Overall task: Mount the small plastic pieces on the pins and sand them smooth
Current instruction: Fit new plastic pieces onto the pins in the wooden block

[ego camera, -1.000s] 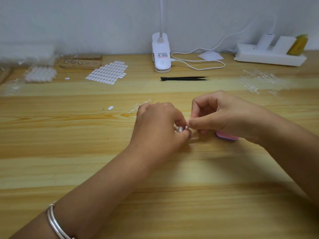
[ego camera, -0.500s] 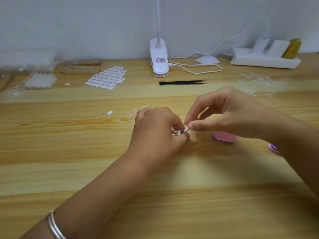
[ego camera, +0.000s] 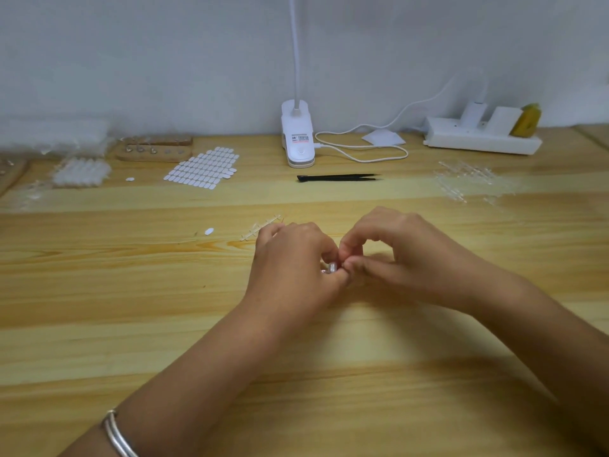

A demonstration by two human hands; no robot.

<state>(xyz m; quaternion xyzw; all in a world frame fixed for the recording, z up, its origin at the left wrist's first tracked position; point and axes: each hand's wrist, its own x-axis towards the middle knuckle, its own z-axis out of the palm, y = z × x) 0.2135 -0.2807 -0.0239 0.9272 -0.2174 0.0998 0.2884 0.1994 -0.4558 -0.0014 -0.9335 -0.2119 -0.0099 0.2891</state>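
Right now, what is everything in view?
table: one, light wood, under everything
clip lamp: one, white, back centre
cable: one, white, beside lamp
power strip: one, white, back right
tweezers: one, black, before lamp
oval pieces: many, white, back left
pin block: one, wooden, back left
sprues: several, clear, right side
bracelet: one, silver, left wrist
shiny piece: one, silvery, between both hands
left hand: one, centre, grips piece
right hand: one, centre, pinches piece

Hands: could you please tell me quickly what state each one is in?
Left hand: grips a shiny pin.
Right hand: thumb and forefinger pinch the pin's top end.
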